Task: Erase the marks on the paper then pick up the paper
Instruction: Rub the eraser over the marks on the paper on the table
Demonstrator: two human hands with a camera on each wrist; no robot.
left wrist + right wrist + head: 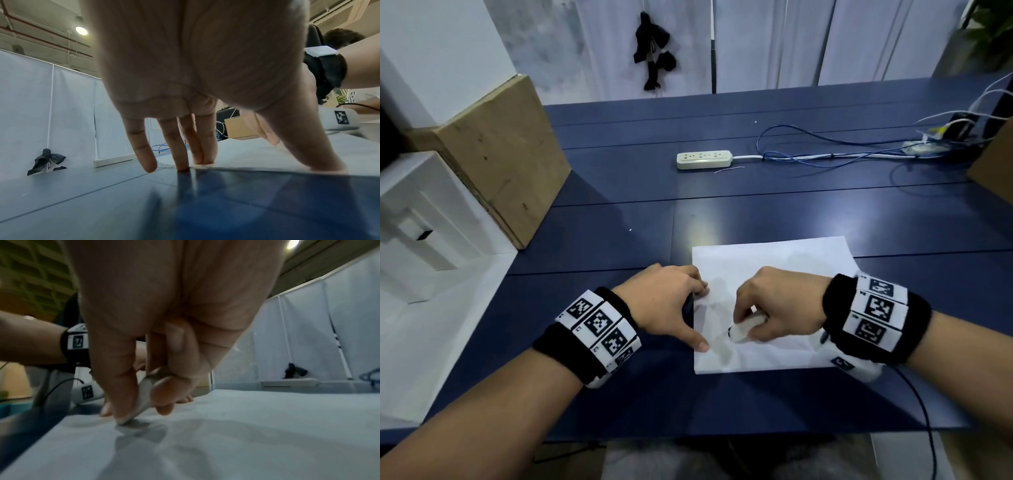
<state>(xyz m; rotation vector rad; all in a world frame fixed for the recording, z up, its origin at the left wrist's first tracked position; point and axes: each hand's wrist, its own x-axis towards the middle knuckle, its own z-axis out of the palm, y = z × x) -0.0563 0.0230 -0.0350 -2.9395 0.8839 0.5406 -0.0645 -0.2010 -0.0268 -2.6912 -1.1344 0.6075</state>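
Observation:
A white sheet of paper lies flat on the dark blue table, seen also from low down in the wrist views as paper and paper. My left hand presses the sheet's left edge with straight spread fingers and thumb. My right hand pinches a white eraser between thumb and fingers, its tip down on the paper near the left side. In the right wrist view the eraser touches the sheet. No clear marks show on the paper.
A white power strip with blue and white cables lies at the back of the table. A cardboard box stands at the left, another box at the right edge. White partition panels stand behind.

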